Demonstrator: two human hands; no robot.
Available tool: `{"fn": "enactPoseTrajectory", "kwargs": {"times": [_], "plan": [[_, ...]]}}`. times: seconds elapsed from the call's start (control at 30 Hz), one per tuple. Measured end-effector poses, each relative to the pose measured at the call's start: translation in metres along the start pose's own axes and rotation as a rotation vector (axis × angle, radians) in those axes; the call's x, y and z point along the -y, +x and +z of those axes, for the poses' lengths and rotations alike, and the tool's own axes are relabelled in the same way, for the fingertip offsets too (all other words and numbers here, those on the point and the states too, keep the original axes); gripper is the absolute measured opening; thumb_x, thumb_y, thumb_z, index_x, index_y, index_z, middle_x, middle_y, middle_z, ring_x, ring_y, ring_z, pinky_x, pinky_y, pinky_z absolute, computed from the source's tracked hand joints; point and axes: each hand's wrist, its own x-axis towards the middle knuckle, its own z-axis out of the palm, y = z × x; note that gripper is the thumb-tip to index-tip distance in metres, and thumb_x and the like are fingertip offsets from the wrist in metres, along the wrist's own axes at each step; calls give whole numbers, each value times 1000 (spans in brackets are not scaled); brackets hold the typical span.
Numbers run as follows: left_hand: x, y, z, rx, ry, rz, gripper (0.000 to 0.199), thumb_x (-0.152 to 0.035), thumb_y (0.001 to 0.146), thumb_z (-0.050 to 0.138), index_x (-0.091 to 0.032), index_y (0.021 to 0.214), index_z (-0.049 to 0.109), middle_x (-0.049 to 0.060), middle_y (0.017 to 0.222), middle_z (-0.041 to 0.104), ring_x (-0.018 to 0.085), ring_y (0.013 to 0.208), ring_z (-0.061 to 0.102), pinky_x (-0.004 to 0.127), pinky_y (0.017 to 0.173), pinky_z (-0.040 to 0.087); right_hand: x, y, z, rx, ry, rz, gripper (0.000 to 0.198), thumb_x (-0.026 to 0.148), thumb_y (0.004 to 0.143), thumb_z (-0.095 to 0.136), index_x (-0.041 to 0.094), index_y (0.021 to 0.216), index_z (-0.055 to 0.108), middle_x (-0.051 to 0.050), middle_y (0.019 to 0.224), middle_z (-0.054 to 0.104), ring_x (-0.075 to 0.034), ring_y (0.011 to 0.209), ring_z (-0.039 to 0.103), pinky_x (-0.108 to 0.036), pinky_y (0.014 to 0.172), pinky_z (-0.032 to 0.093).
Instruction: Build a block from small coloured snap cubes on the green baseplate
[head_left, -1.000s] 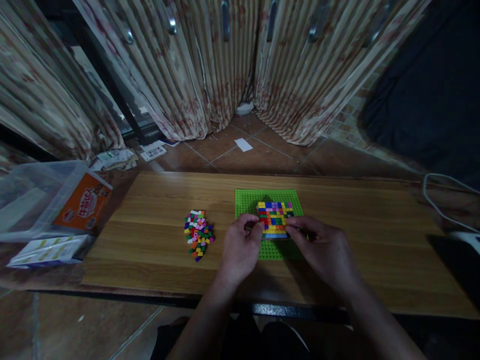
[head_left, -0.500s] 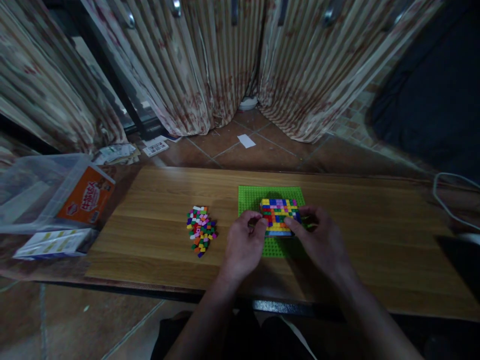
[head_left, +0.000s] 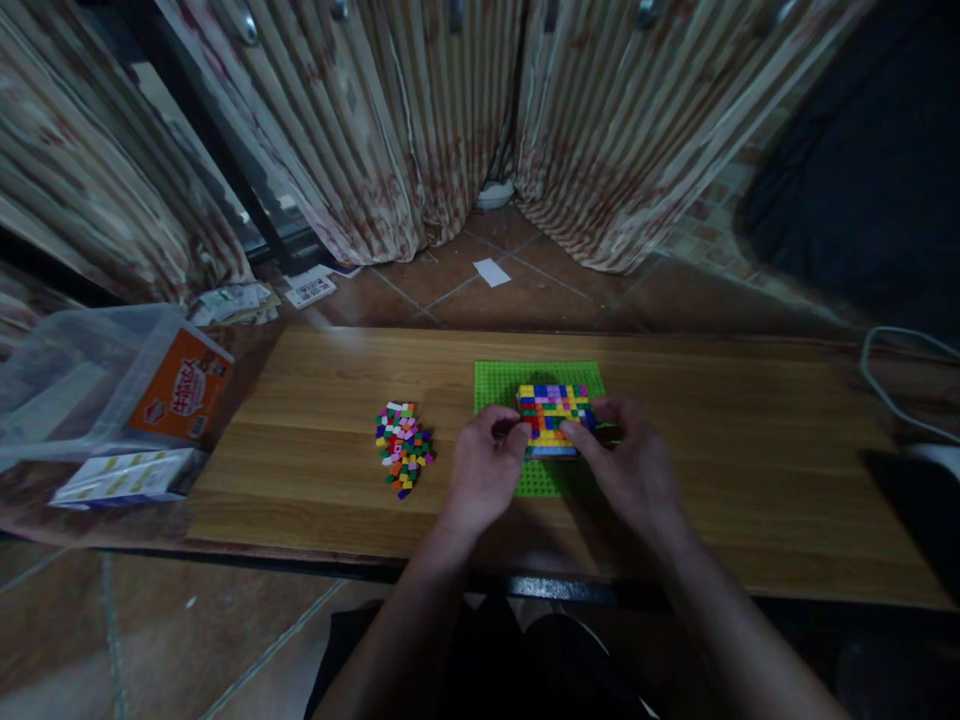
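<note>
While the left hand [head_left: 486, 462] and right hand [head_left: 634, 465] clamp opposite sides of a brick block [head_left: 551, 408], its top looks largely filled; loose bricks [head_left: 405, 448] nearby lie unused.

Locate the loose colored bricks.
In the head view, the loose colored bricks lie on the wooden table, left of the green baseplate and the left hand.

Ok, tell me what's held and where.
The brick block, by its two sides: left hand at its left edge, right hand at its right, thumb on top.
</note>
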Motion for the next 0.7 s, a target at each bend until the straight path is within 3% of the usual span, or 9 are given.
{"fn": "enactPoseTrajectory", "kwargs": {"times": [0.13,0.23,0.3,0.37,0.4,0.47,0.57,0.7], "plan": [[3,1,-2,10,24,44,11,-25,84,59,-17,81,66,2,75,67,14,69,62,23,65,47,-2,4,0,31,134,46,53,58,73,71,17,106,64,-10,98,72,-25,85,68,-39,75,53],[7,10,-18,-30,59,92,18,-30,85,56,-17,84,68,0,70,64,12,63,59,22,60,46,-1,8,-6,-57,342,113,48,59,76,67,18,101,65,-6,89,72,-21,78,67,-34,71,52],[9,20,-43,-122,119,101,20,-31,85,55,-16,85,68,-1,68,63,11,60,57,21,58,44,3,11,-11,-164,411,154,41,55,77,66,17,93,66,-4,83,70,-17,72,63,-30,67,50],[13,31,-76,-322,244,77,22,-31,85,53,-15,87,68,0,69,64,12,59,57,21,57,44,6,12,-14,-251,397,183,34,49,77,66,17,87,67,-2,78,67,-14,67,59,-28,64,47],[14,36,-93,-428,338,61,24,-30,86,50,-15,92,68,1,72,66,12,60,59,21,58,45,8,12,-15,-266,381,195,31,47,76,66,17,84,68,-2,76,67,-13,65,58,-27,63,45],[19,41,-125,-518,419,35,27,-25,85,49,-12,99,68,5,84,71,13,66,62,22,62,47,10,11,-13,-248,362,194,28,44,75,67,17,83,69,-2,77,67,-13,65,58,-28,62,44],[27,40,-150,-494,530,-7,23,-22,81,56,-13,95,71,8,87,73,17,73,64,25,66,48,12,8,-8,-216,379,166,28,43,72,70,19,86,71,-1,79,68,-13,67,59,-29,64,44],[33,37,-149,-374,669,-18,22,-16,81,55,-15,92,73,8,87,73,20,77,66,29,72,49,21,7,-3,-315,433,141,24,37,68,72,19,84,72,-1,75,67,-13,65,58,-29,65,44]]}}
